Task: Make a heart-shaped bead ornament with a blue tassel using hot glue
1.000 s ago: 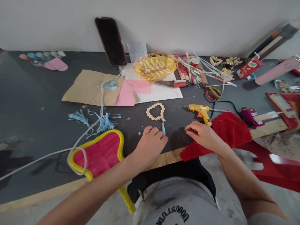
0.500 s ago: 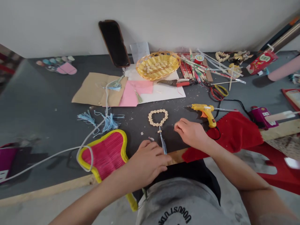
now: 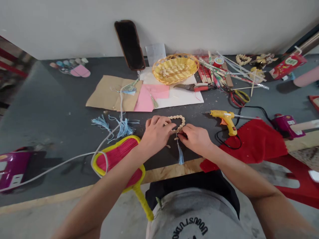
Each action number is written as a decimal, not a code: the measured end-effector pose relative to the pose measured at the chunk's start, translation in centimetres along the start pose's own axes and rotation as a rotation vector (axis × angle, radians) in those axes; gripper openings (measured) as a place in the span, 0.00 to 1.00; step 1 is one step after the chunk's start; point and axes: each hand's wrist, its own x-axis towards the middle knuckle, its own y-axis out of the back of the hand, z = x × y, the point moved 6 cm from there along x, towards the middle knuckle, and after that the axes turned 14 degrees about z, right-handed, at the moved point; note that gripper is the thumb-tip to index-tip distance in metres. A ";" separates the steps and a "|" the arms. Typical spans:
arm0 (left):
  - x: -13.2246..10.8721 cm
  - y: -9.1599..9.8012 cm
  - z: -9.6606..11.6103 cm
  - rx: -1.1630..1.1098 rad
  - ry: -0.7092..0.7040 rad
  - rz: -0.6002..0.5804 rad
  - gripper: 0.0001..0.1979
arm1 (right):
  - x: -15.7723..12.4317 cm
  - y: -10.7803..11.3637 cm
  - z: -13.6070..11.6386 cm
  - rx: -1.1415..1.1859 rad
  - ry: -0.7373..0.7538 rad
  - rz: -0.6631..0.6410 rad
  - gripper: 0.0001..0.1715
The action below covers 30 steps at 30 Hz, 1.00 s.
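Note:
A heart-like loop of small cream beads lies on the dark tabletop, with a light blue tassel hanging from its lower end toward the table's front edge. My left hand has its thumb and fingers closed on the loop's left side, covering part of it. At the lower right, my right hand pinches the loop close to where the tassel joins; its fingertips are partly hidden. The tassel's strands hang free between both hands.
A yellow glue gun lies right of my hands, beside red cloth. Loose blue tassels, a white cable and a pink, yellow-edged butterfly-shaped piece are at left. Behind stand a wicker basket, pliers and scissors.
Both hands have moved in to the beaded loop from either side and closed on it; before, they were apart from it. My left hand has risen from the table edge. The view has shifted slightly.

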 end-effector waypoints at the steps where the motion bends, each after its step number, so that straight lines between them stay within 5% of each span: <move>1: 0.0 -0.2 0.0 -0.015 -0.004 0.001 0.11 | 0.0 0.0 0.0 -0.008 -0.004 0.006 0.12; 14: -0.2 -1.2 -0.3 -0.084 -0.030 0.065 0.08 | -0.4 0.4 0.1 -0.034 -0.016 0.043 0.09; 23: -0.4 -1.2 -0.3 -0.092 -0.029 0.088 0.08 | -3.6 2.1 2.5 0.040 -0.041 0.051 0.07; 30: -0.4 -1.2 -0.2 -0.085 -0.046 0.089 0.08 | -7.0 3.6 2.2 0.281 0.049 -0.191 0.06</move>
